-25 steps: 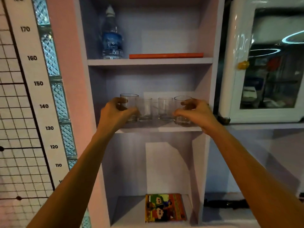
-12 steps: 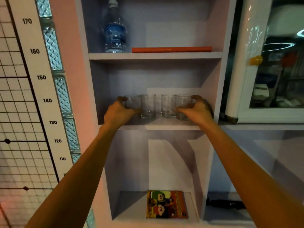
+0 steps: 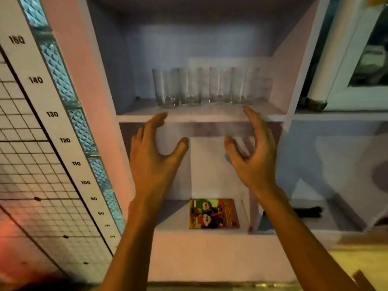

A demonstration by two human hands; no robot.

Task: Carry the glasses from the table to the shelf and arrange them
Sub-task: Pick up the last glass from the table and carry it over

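Several clear glasses [image 3: 206,87] stand upright in a tight row on the middle shelf [image 3: 210,117], smeared by motion blur. My left hand [image 3: 155,152] hovers below and in front of the shelf edge, under the leftmost glass, fingers spread and holding nothing. My right hand [image 3: 252,152] mirrors it under the rightmost glass, also with fingers apart and nothing in it. Neither hand touches a glass.
A colourful cartoon book [image 3: 213,214] lies on the lower shelf. A white cabinet door [image 3: 327,59] hangs open at the right. A height-measuring strip [image 3: 52,114] and a glass-block column [image 3: 81,131] run down the wall at the left. A dark object [image 3: 308,212] lies in the lower right compartment.
Both hands have let go of the outer glasses and drawn back and down from the shelf. The view has tilted downward, so the upper shelf with the bottle has left the frame.
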